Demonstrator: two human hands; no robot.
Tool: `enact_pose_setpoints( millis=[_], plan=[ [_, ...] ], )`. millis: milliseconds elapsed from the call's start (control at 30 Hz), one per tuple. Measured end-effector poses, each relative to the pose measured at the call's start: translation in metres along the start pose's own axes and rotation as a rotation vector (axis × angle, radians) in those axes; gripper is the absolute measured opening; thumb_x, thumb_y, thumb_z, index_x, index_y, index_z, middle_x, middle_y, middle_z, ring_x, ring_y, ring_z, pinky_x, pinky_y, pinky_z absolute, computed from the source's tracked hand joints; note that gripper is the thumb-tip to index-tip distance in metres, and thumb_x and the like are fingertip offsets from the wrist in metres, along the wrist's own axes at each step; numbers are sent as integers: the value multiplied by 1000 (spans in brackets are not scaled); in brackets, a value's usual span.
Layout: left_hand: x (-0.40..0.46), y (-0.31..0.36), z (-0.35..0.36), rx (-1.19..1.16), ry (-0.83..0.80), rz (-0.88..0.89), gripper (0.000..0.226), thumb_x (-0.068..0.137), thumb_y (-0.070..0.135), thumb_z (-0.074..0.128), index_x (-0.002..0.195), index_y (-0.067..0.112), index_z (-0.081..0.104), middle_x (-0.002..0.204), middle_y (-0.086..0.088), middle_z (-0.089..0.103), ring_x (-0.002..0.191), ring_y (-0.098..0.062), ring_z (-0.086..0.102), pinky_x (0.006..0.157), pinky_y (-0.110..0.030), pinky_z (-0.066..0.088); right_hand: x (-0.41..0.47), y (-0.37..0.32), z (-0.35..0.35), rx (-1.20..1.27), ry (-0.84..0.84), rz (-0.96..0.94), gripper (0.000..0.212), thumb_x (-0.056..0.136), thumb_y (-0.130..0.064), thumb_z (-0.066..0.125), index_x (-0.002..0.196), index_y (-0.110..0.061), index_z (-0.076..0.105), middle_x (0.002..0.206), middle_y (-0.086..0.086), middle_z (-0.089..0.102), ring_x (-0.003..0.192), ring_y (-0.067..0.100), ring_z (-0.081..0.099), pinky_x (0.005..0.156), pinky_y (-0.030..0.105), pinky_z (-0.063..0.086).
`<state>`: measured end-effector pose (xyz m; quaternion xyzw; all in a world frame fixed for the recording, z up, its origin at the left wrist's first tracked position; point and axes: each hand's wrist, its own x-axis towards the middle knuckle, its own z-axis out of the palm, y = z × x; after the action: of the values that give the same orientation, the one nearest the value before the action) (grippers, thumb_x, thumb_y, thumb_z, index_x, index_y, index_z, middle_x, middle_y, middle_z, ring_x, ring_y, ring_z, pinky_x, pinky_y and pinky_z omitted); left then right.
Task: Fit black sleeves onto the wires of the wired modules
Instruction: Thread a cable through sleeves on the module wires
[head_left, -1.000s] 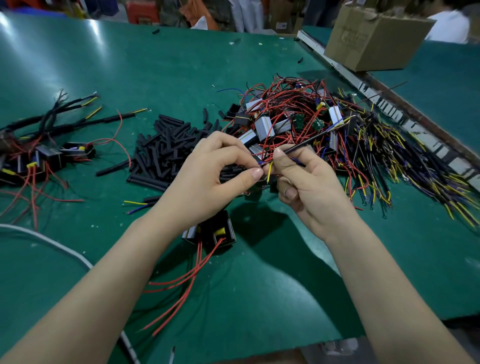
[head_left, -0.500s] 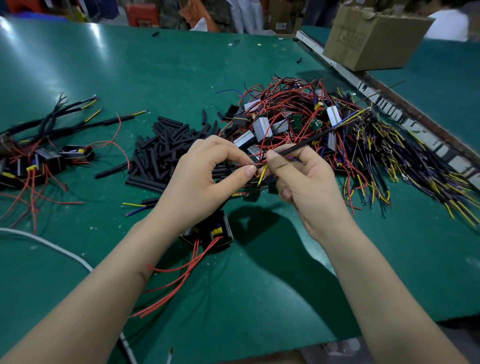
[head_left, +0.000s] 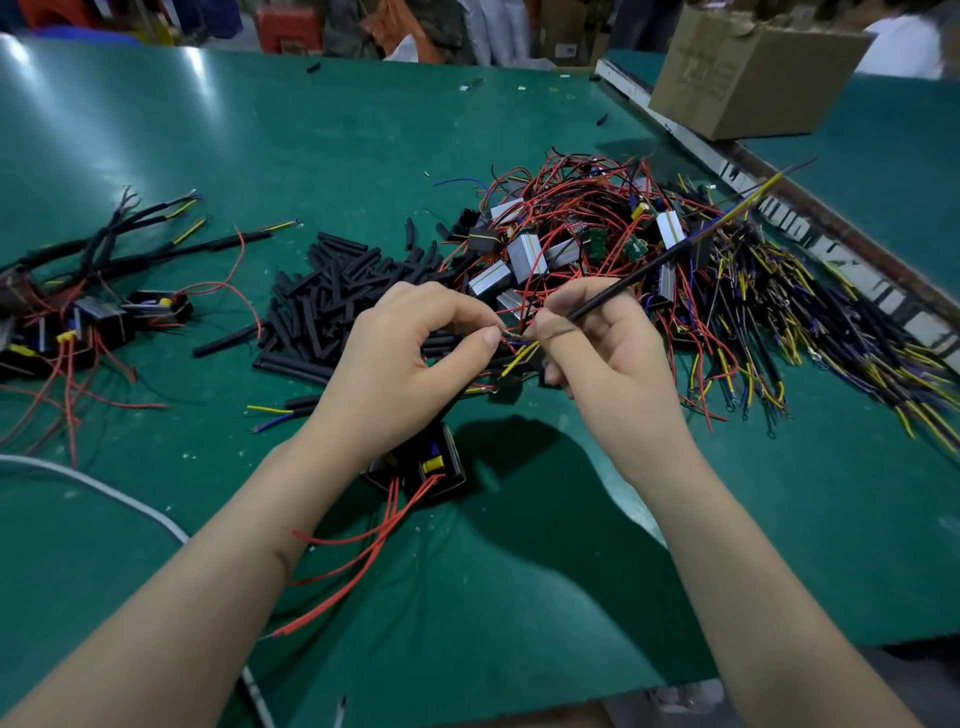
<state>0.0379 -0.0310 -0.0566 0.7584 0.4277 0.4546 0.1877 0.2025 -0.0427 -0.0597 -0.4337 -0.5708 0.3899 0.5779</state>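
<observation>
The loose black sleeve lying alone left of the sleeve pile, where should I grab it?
Pinch the loose black sleeve at mid-length from above, fingers across its narrow width. It lies flat on the green mat, with bare mat along both long sides.

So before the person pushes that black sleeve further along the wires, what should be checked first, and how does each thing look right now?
1. Sleeve held firmly: ok. The right hand pinches the black sleeve near its lower end.
2. Wire ends held: ok. The left hand pinches the wire ends at its fingertips.
3. Wires lined up with the sleeve mouth: cannot tell; the right thumb hides it.
4. Far end free: ok. Yellow and blue wires stick out of the sleeve above the pile.
5. Module clear of tangles: cannot tell. The module hangs below the left wrist, partly hidden.
6. Spare sleeves nearby: ok. The sleeve pile lies beside the left hand.
</observation>
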Motion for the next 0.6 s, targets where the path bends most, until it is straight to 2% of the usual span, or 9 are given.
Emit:
enact_pose_setpoints(
  millis=[200, 300, 367, 433, 600],
  plan=[
    [0, 1, 3, -18, 68, -42, 8, 83, 20, 62, 83, 18, 69, 80, 9, 65, 80, -10, 58, 76, -24, 45, 0, 4, -3, -101, -83, -114, 11, 90, -19, 58, 94, -28, 52, 97, 16, 59, 77, 13, 56, 72, 25, 44],
    [0, 2, 5, -31, 87, -46, 8, 83, 17, 62, 84, 15, 70, 80, 7, 65, 78, -10, 58, 73, -19, 45, 0, 5, -4, -164, -81, -169, 14, 90, -19, 58, 96, -29, 52, 96, 8, 60, 80, 14, 58, 74, 28, 47],
    [1, 3, 4, -39, 70, -29, 9, 83, 16, 62, 84, 14, 70, 80, 5, 64, 78, -11, 57, 72, -17, 44, 0, 6, -4, -156, -89, -178, 18, 88, -16, 61, 97, -28, 52, 91, 0, 59, 78, 8, 57, 71, 22, 45],
    [1, 3, 3, -48, 48, -20, 10, 84, 17, 62, 86, 13, 70, 81, 3, 64, 79, -13, 58, 73, -22, 45, 1, 6, -4, -194, -112, -163, 18, 86, -16, 63, 96, -28, 55, 87, -8, 59, 78, 4, 57, 69, 14, 42],
    [2, 1, 0, -41, 46, -36, 10, 85, 21, 61, 88, 18, 70, 82, 4, 65, 82, -16, 59, 78, -31, 46, 4, 7, -4, -483, -96, -316, 6, 89, -16, 63, 93, -19, 64, 89, -14, 57, 87, -6, 53, 79, 9, 38]
  ],
)
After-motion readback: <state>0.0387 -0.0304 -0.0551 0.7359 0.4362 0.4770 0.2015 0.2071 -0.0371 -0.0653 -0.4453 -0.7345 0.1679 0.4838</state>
